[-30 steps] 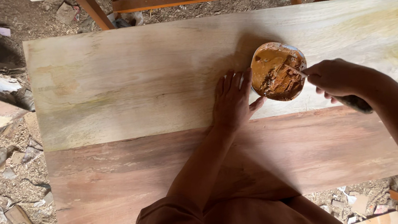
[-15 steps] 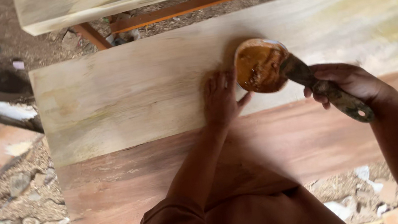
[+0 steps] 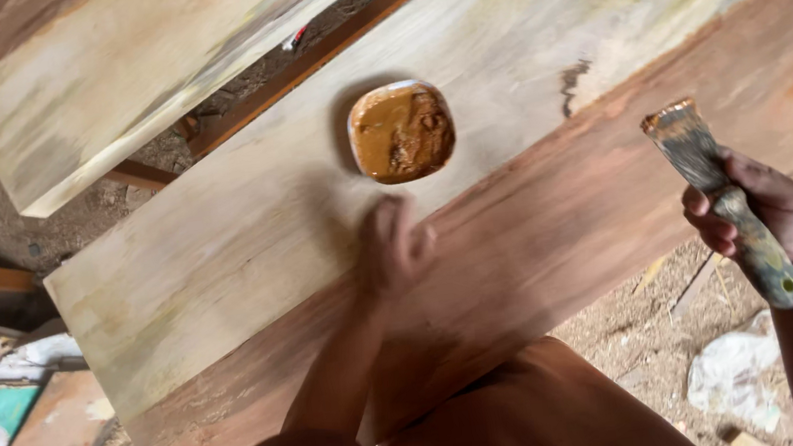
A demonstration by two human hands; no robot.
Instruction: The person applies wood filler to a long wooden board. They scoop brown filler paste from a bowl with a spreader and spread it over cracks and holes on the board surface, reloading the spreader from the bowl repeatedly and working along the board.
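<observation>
Right hand [image 3: 763, 208] closed around the handle of a putty knife [image 3: 721, 198], blade tip smeared with brown paste, pointing up and away, held out over the near right edge of the wooden board [image 3: 220, 265]. Left hand [image 3: 394, 243] blurred, resting on or just over the board near its middle, fingers loosely spread, gripping nothing as far as can be made out. Small bowl [image 3: 401, 132] of thick brown paste standing on the pale upper part of the board, just beyond the left hand and well apart from the knife. Board pale at the far side, reddish brown along the near side, with a dark knot mark to the right of the bowl. Second pale board [image 3: 115, 66] lying further off at upper left. Dirt floor [image 3: 661, 322] with scraps below.
</observation>
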